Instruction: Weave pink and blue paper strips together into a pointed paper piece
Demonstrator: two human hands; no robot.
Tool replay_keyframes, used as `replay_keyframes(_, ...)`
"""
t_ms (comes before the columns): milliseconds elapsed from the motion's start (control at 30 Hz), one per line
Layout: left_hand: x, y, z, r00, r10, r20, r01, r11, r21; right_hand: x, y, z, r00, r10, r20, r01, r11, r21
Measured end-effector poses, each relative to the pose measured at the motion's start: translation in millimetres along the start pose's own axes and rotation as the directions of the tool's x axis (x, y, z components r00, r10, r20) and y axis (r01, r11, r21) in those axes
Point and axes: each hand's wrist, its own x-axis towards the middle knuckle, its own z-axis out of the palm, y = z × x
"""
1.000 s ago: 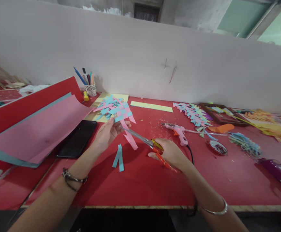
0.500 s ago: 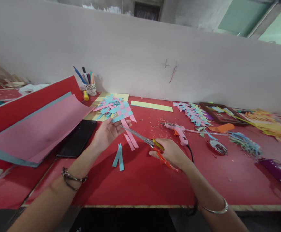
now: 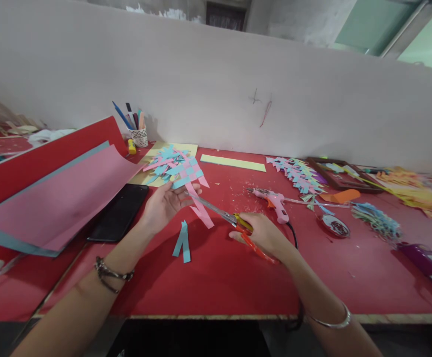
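Note:
My left hand is closed on a woven piece of pink and blue paper strips, holding it up over the table. My right hand grips a pair of scissors with orange and yellow handles. The blades point left and lie across the pink strips hanging from the woven piece, close to my left fingertips. Below the blades a pink strip end hangs askew; whether it is fully severed I cannot tell. Two blue strip offcuts lie on the table nearer me.
A pink glue gun lies beyond my right hand, its cable trailing. Pink and blue sheets and a black phone are at left. A pen cup, yellow strip and woven paper garland sit farther back.
The pink strip end under the scissors has shifted and twisted to a slant. The scissor blades look closer together; both hands stay nearly in place.

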Motion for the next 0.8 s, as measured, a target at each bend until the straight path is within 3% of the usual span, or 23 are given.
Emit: replay_keyframes(800, 0.0, 0.0, 0.6, 0.999, -0.032, -0.030, 0.031, 0.999, -0.015, -0.3, -0.3, -2.1, 1.000, 0.024, -0.011, -0.024, 1.000, 0.005)
